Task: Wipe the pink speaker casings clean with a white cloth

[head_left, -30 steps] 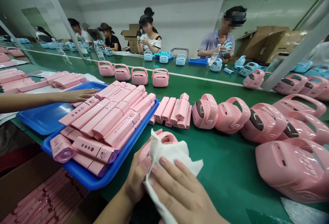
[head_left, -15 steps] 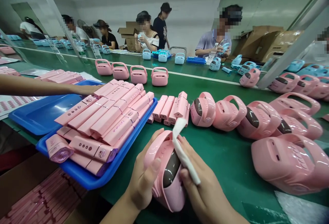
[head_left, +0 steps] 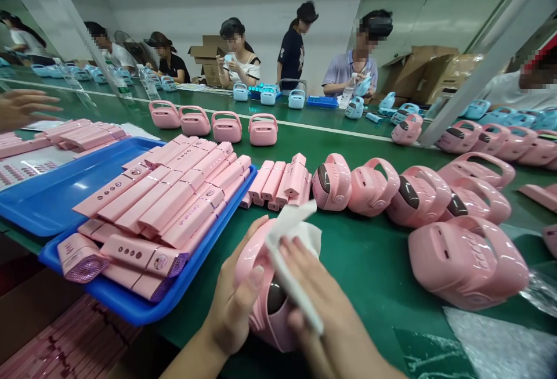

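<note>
My left hand (head_left: 235, 295) grips a pink plastic case with a carrying handle and a dark window (head_left: 275, 298) from its left side, thumb lying on the front. In my right hand (head_left: 324, 303) is a folded white cloth (head_left: 292, 277), pressed against the upper right of the case. The cloth and fingers cover part of the dark window. Just beyond the case lies a small stack of pink bars (head_left: 285, 180). Beside it a row of similar pink handled cases (head_left: 374, 187) runs to the right.
Left of my hands, a blue tray (head_left: 217, 238) holds banded pink bars (head_left: 169, 190); another blue tray (head_left: 47, 202) sits behind it. A co-worker's hand (head_left: 26, 107) is at far left. Plastic film (head_left: 491, 338) lies at the right. Several people work across the bench among blue cases (head_left: 267, 94).
My right hand has shifted up and left over the case with the cloth, hiding more of the window. The co-worker's hand has left the tray. The view has turned slightly right.
</note>
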A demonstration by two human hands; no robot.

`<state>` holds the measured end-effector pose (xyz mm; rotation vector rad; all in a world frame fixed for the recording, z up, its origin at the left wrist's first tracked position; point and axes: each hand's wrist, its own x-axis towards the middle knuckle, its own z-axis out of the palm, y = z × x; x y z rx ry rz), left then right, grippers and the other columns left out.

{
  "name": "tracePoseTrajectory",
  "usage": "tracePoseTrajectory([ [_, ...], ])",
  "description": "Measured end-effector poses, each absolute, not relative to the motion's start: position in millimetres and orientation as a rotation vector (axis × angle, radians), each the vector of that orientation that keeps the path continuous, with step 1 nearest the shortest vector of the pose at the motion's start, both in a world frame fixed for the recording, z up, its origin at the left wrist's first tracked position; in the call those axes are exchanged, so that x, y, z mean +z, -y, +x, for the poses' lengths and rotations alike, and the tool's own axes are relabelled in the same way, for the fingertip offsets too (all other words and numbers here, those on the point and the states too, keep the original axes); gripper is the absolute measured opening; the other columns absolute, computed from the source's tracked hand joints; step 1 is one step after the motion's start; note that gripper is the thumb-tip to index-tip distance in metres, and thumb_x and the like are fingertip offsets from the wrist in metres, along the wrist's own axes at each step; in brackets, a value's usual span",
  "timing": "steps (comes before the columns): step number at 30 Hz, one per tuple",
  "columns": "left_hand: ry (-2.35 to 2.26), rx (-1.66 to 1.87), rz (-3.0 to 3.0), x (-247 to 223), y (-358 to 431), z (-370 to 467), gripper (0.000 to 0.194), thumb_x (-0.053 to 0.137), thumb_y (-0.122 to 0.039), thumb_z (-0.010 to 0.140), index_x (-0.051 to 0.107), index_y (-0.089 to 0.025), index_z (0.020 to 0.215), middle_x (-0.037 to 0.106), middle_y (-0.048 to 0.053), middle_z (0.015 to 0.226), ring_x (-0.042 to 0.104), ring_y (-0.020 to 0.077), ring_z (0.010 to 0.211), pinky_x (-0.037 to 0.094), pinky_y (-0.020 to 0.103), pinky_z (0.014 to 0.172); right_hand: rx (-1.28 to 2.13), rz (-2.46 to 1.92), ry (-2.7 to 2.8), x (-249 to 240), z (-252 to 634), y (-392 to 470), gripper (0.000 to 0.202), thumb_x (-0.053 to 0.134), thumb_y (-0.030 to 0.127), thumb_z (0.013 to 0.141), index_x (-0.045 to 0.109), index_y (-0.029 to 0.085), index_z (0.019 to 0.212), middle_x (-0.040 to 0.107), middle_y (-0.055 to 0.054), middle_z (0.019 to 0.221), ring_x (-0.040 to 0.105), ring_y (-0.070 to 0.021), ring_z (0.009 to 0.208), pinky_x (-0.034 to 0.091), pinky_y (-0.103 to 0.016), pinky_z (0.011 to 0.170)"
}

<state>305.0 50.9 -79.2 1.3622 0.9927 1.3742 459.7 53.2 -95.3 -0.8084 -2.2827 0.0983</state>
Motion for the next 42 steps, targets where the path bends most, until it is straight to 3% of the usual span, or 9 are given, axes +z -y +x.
tracePoseTrajectory([
  [8,-1.038,1.432,1.429,-82.5,-49.1,308.9,0.053,0.044,-0.044,0.084,0.043,-0.020,0.131,0.046,0.004,0.138,0.034,0.0296,0.129,0.028,0.039,0.107,0.134,-0.784,2.270,-89.7,456.1,-49.7,0.057,0.029,0.044,0.094,0.036,0.006,0.136,0.040,-0.016,0.140,0.026,-0.0252,0.133,0.028,-0.041,0.107],
  [14,-1.074,1.512,1.351,-86.0,-46.2,313.2,0.050,0.048,-0.044,0.081,0.049,-0.023,0.127,0.047,0.003,0.137,0.036,0.0305,0.128,0.024,0.043,0.109,0.396,-0.818,2.215,-95.0,455.4,-43.5,0.062,0.029,0.047,0.093,0.014,0.015,0.144,0.025,-0.015,0.148,0.014,-0.0279,0.137,0.023,-0.051,0.108],
  [17,-1.035,1.485,1.298,-85.4,-46.8,312.2,0.053,0.050,-0.046,0.080,0.049,-0.023,0.127,0.050,0.005,0.134,0.037,0.0319,0.127,0.024,0.044,0.108,0.768,-0.820,2.045,-92.5,458.6,-51.3,0.054,0.037,0.041,0.093,0.023,0.022,0.142,0.027,-0.006,0.148,0.016,-0.0228,0.138,0.015,-0.046,0.112],
  [20,-0.951,1.447,1.276,-85.4,-48.2,309.4,0.056,0.052,-0.046,0.079,0.046,-0.023,0.129,0.055,0.006,0.129,0.039,0.0325,0.126,0.031,0.044,0.105,1.275,-0.852,1.645,-87.0,462.3,-64.8,0.045,0.027,0.044,0.095,0.037,0.028,0.136,0.034,0.001,0.145,0.027,-0.0181,0.134,0.016,-0.039,0.113],
  [24,-0.838,1.460,1.221,-94.0,-48.9,303.7,0.063,0.053,-0.049,0.076,0.042,-0.022,0.132,0.055,0.006,0.129,0.033,0.0329,0.129,0.034,0.043,0.104,1.408,-0.797,1.533,-85.9,466.2,-71.6,0.042,0.025,0.045,0.096,0.044,0.033,0.131,0.042,0.004,0.141,0.037,-0.0182,0.129,0.024,-0.038,0.111],
  [30,-0.769,1.467,1.173,-106.8,-48.9,295.3,0.064,0.053,-0.050,0.075,0.041,-0.023,0.132,0.048,0.004,0.135,0.036,0.0318,0.128,0.035,0.039,0.104,0.949,-0.865,1.881,-92.3,465.4,-63.3,0.040,0.040,0.029,0.093,0.040,0.029,0.134,0.040,0.001,0.142,0.035,-0.0168,0.130,0.030,-0.034,0.108],
  [35,-0.742,1.519,1.035,-99.7,-48.2,299.4,0.049,0.054,-0.046,0.075,0.054,-0.026,0.120,0.067,0.003,0.108,0.047,0.0323,0.119,0.037,0.046,0.101,0.133,-0.513,2.194,-100.8,450.5,-55.7,0.029,0.044,0.020,0.091,0.056,0.017,0.118,0.057,-0.001,0.127,0.029,-0.0165,0.133,0.014,-0.032,0.114],
  [40,-0.762,1.550,1.022,-100.5,-48.4,298.8,0.054,0.055,-0.046,0.073,0.053,-0.022,0.121,0.060,0.006,0.121,0.043,0.0329,0.122,0.038,0.043,0.101,0.367,-0.699,2.211,-99.8,454.8,-64.3,0.039,0.039,0.018,0.092,0.043,0.007,0.129,0.044,-0.011,0.138,0.033,-0.0181,0.132,0.031,-0.034,0.109],
  [42,-0.807,1.515,1.074,-102.4,-48.0,296.2,0.062,0.054,-0.049,0.073,0.046,-0.023,0.128,0.057,0.007,0.126,0.044,0.0336,0.121,0.037,0.045,0.101,0.295,-0.698,2.194,-98.7,453.8,-64.6,0.038,0.042,0.014,0.090,0.046,0.004,0.127,0.047,-0.013,0.135,0.031,-0.0193,0.133,0.028,-0.035,0.110],
])
